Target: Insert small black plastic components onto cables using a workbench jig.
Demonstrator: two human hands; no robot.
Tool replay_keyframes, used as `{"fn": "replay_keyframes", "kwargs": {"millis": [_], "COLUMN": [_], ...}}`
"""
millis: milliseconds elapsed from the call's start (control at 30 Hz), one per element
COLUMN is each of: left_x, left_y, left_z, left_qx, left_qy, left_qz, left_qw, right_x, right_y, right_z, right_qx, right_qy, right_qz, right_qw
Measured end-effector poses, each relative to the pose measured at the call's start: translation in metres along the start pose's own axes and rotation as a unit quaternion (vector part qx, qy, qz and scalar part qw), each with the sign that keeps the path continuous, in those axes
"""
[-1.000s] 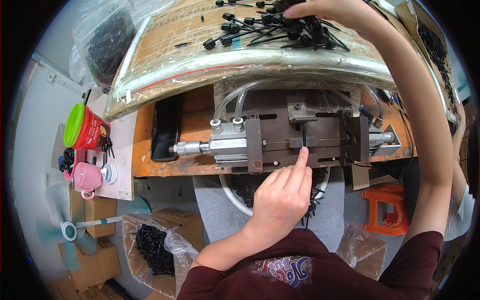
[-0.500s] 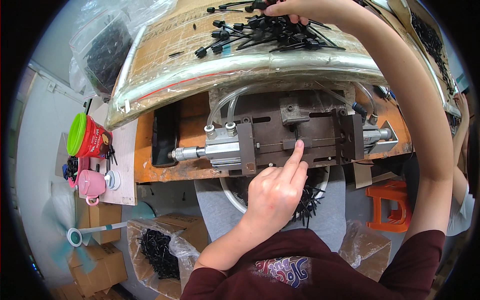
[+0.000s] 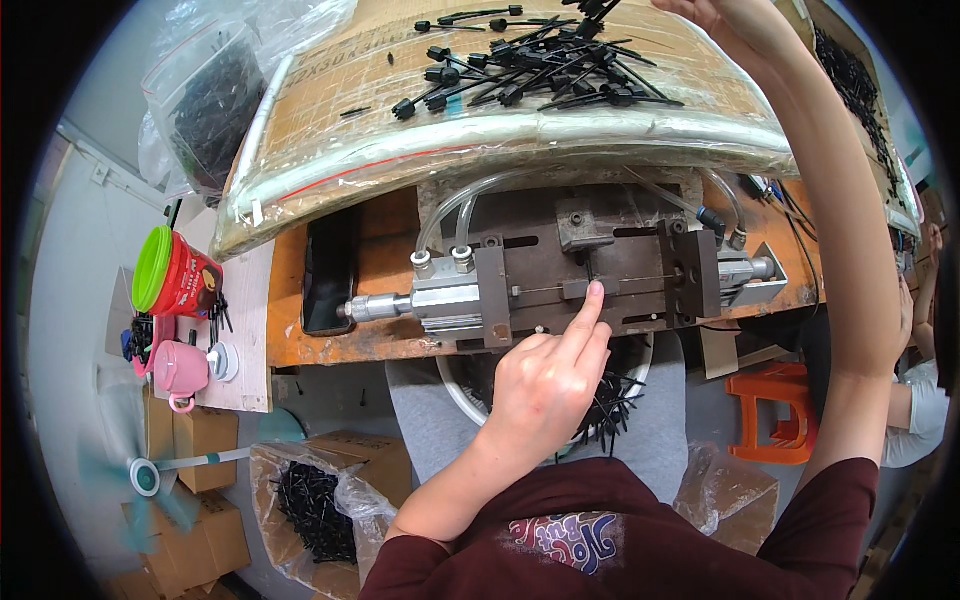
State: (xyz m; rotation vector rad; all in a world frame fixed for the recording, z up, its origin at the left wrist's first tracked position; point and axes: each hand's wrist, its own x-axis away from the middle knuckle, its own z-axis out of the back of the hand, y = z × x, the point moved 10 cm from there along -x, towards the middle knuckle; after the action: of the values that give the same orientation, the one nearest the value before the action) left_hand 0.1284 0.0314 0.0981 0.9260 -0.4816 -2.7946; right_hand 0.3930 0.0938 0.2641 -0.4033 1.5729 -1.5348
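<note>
My left hand (image 3: 548, 385) is over the front of a dark metal fixture (image 3: 540, 215). Its index finger is stretched out, the tip resting on a small block at the fixture's middle, against a thin black rod (image 3: 589, 266) below a clamp post. The other fingers are bent and I see nothing held in them. At the top edge my right hand (image 3: 725, 22) reaches over a cardboard-covered surface, right of a pile of black plastic stems with ribbed heads (image 3: 560, 70). Its fingertips are cut off by the edge, so what they hold, if anything, is hidden.
Air cylinders (image 3: 445, 300) with clear hoses flank the fixture. A white-rimmed tub (image 3: 455, 395) of black stems sits at my lap. At left stand a red bucket (image 3: 195, 280), a pink mug (image 3: 180, 368) and a running fan (image 3: 145, 477). An orange stool (image 3: 770, 410) and another person are right.
My right hand has moved right and up, away from the stem pile, where several stems now show uncovered. My left index finger stays on the block.
</note>
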Motion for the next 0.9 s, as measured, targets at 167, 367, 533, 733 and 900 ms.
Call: {"fn": "replay_keyframes", "kwargs": {"millis": [167, 367, 533, 733, 900], "left_x": [0.005, 0.014, 0.008, 0.029, 0.05], "left_y": [0.009, -0.025, -0.011, -0.013, -0.014], "left_z": [0.017, 0.061, 0.006, -0.018, -0.039], "left_qx": [0.162, 0.32, 0.465, 0.482, 0.634], "left_qy": [-0.073, 0.092, -0.075, -0.107, -0.144], "left_qz": [-0.021, 0.106, 0.169, 0.231, 0.38], "left_qw": [0.984, 0.937, 0.866, 0.838, 0.658], "right_x": [0.058, 0.183, 0.235, 0.239, 0.231], "right_y": [-0.004, 0.044, 0.075, 0.089, 0.075], "right_z": [-0.002, -0.067, -0.099, -0.082, -0.049], "right_qx": [-0.013, -0.09, -0.171, -0.124, -0.133], "right_qy": [-0.057, -0.15, -0.195, -0.129, 0.004], "right_qz": [0.016, -0.162, -0.249, -0.194, -0.123], "right_qw": [0.998, 0.971, 0.933, 0.965, 0.984]}}
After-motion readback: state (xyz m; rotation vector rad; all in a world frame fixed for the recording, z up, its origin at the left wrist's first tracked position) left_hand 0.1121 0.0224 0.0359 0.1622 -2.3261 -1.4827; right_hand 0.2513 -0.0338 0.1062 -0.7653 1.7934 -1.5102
